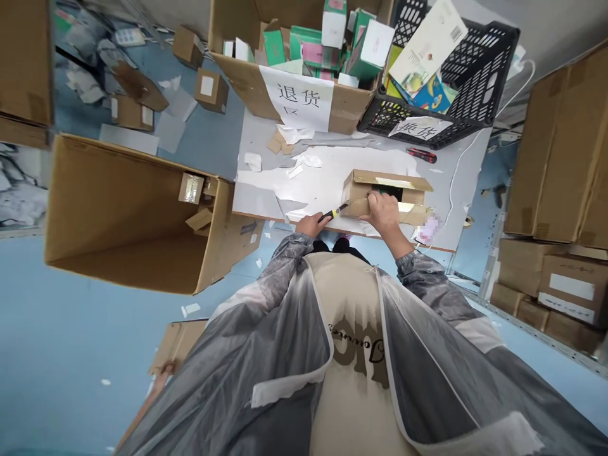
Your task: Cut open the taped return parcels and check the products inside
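Note:
My left hand (310, 224) is closed around a yellow and black utility knife (329, 216), whose tip points at the left end of a small cardboard box (357, 190). That box lies on the white table near its front edge, its top partly opened along a slit. My right hand (384, 210) grips the box's near flap, with fingers at the opening. Inside, something dark and green shows only in part. Right of the box a pinkish, blurred item (428, 228) lies by the table edge.
Behind stand a carton of green and white boxes (242, 85) and a black crate (494, 76) with flat packages. A red and black cutter (422, 155) and paper scraps are on the table (327, 180). A big open carton (128, 209) stands left; another person's hand (166, 367) touches cardboard lower left.

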`<control>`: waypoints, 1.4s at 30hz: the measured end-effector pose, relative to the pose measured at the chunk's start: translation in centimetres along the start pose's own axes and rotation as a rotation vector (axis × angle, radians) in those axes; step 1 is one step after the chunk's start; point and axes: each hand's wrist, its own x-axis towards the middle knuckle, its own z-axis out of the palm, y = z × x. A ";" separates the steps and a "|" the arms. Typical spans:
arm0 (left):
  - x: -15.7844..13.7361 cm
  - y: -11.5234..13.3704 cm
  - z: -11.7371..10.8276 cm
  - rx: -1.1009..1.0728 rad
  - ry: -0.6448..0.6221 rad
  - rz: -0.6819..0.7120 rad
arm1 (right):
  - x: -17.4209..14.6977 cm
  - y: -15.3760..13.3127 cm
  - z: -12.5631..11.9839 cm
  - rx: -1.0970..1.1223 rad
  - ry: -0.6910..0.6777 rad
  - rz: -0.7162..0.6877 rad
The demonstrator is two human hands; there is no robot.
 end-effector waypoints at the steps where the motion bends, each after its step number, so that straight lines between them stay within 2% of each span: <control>1: 0.1 0.2 0.1 0.008 0.005 -0.006 | -0.8 -0.1 0.0 -0.009 0.013 0.005; 6: 0.1 1.2 0.4 0.015 0.002 -0.058 | -5.7 0.4 0.4 -0.033 0.057 -0.013; 11: -0.3 1.1 0.6 0.009 0.015 -0.086 | -9.1 4.8 -0.1 0.000 0.042 0.050; 14: -0.1 0.7 0.4 0.028 0.016 -0.090 | -10.5 7.4 -0.8 0.108 0.003 0.028; 17: 0.4 0.0 0.2 0.057 0.037 -0.106 | -11.3 8.4 -1.1 0.286 -0.033 0.011; 19: 0.8 -0.5 0.1 0.072 0.049 -0.107 | -11.1 8.5 -0.8 0.412 -0.033 0.105; 21: 1.1 -1.1 0.1 0.086 0.060 -0.092 | -10.2 8.3 -0.5 0.472 -0.033 0.267; 26: 1.3 -3.8 0.9 0.080 0.150 -0.022 | -5.8 7.7 0.2 0.239 0.020 0.777; 28: 1.4 -5.5 1.3 0.009 0.201 -0.028 | -3.9 7.4 0.3 0.204 -0.030 0.881; 30: 1.6 -7.1 1.9 -0.088 0.226 -0.076 | -2.6 7.1 0.1 0.261 -0.146 0.905; 33: 2.1 -9.1 2.7 -0.229 0.164 -0.218 | -1.7 7.2 -0.5 0.362 -0.244 0.871; 37: 3.6 -9.9 3.7 -0.325 0.064 -0.349 | -2.5 8.0 -1.5 0.445 -0.205 0.831; 42: 6.4 -8.9 3.7 -0.335 0.104 -0.356 | -3.8 8.3 -1.9 0.682 -0.074 0.767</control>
